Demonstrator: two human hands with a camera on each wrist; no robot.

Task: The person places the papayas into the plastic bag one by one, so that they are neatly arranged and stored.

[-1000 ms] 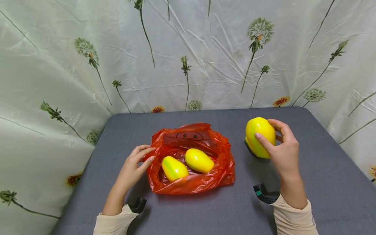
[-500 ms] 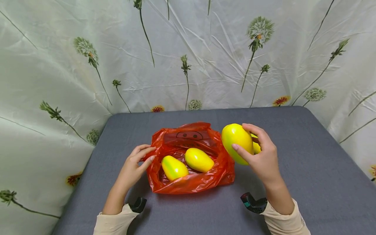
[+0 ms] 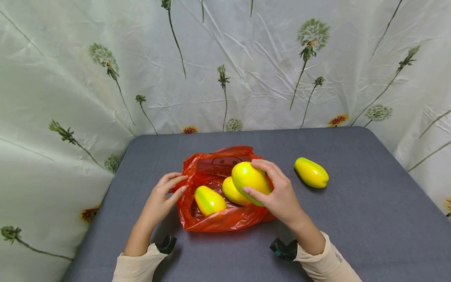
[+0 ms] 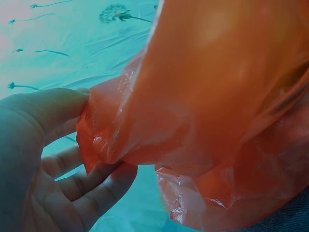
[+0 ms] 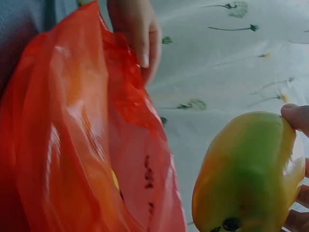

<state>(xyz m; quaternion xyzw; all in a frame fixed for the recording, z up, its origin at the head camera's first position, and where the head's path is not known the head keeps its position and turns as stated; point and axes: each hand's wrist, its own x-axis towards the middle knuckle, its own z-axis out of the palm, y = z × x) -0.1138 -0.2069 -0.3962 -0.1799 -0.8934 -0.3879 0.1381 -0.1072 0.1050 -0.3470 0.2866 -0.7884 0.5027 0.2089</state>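
A red plastic bag stands with its mouth spread on the grey table. Two yellow mangoes lie inside it: one mango at the left, another mango partly covered at the right. My left hand pinches the bag's left rim between thumb and fingers; the left wrist view shows the bag's edge there. My right hand grips a third mango above the right part of the bag's opening. In the right wrist view this held mango shows a green patch and a dark spot at its end.
One more yellow mango lies on the grey table to the right of the bag. Behind the table hangs a pale curtain with a dandelion print. A black wrist camera sits on the right forearm.
My right hand has carried its mango left, from the table's right side to over the bag. The mango on the table behind it has come into full view. The left hand stays put.
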